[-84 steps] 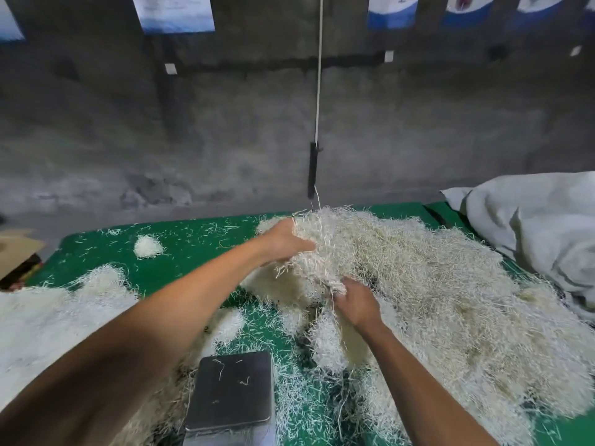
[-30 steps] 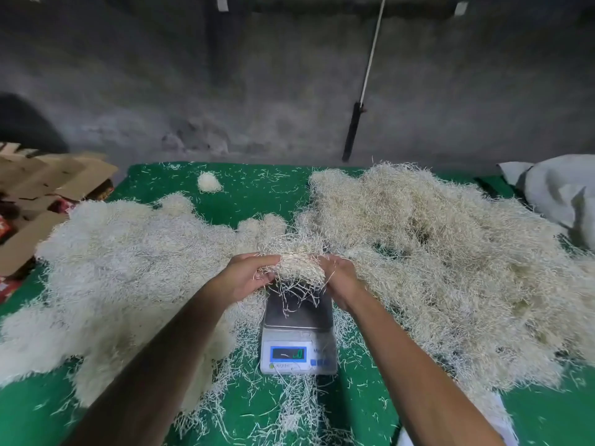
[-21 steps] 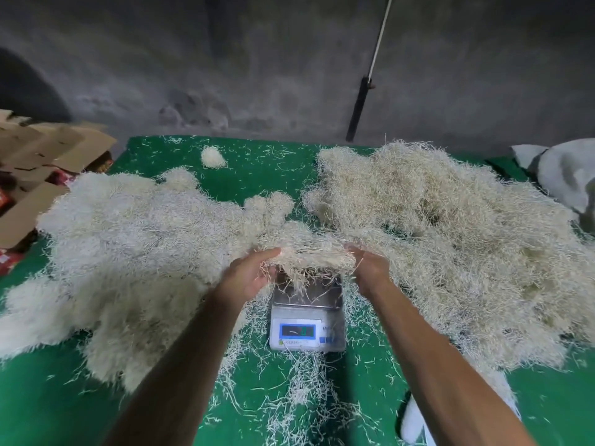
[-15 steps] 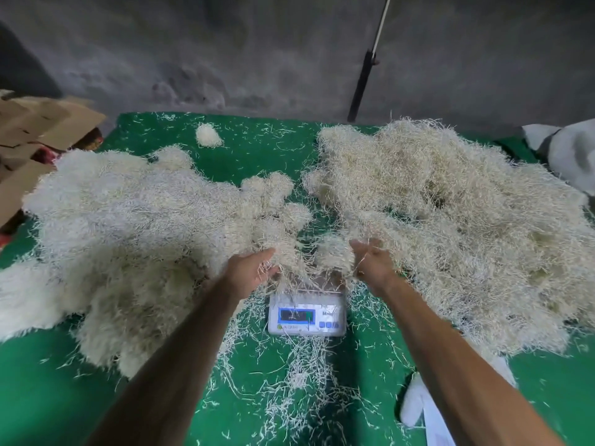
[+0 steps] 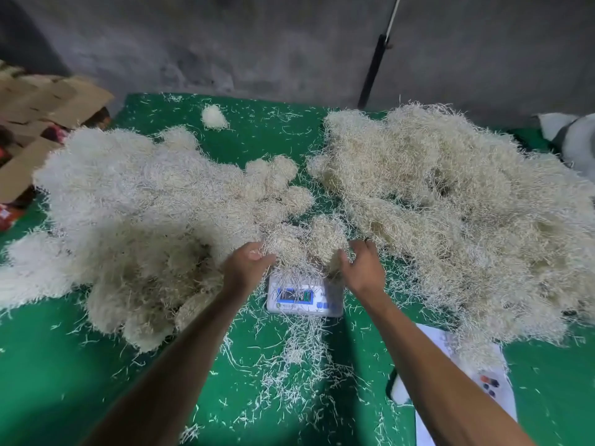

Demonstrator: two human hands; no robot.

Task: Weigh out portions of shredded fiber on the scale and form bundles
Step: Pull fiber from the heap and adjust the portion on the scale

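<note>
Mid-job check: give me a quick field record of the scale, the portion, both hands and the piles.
scale: on green table, display lit, reading unreadable
portion: loose fiber on the scale's platform
left hand: at portion's left edge, fingers in the fiber
right hand: at portion's right edge, fingers spread, relaxed
left pile: paler fiber
right pile: tan fiber

Dry, wiry shredded fiber, matt green cloth, smooth plastic scale, rough cardboard

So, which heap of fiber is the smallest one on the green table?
The little white tuft alone at the far side, behind the left heap. It touches neither that nor the right heap, both much broader.
</note>
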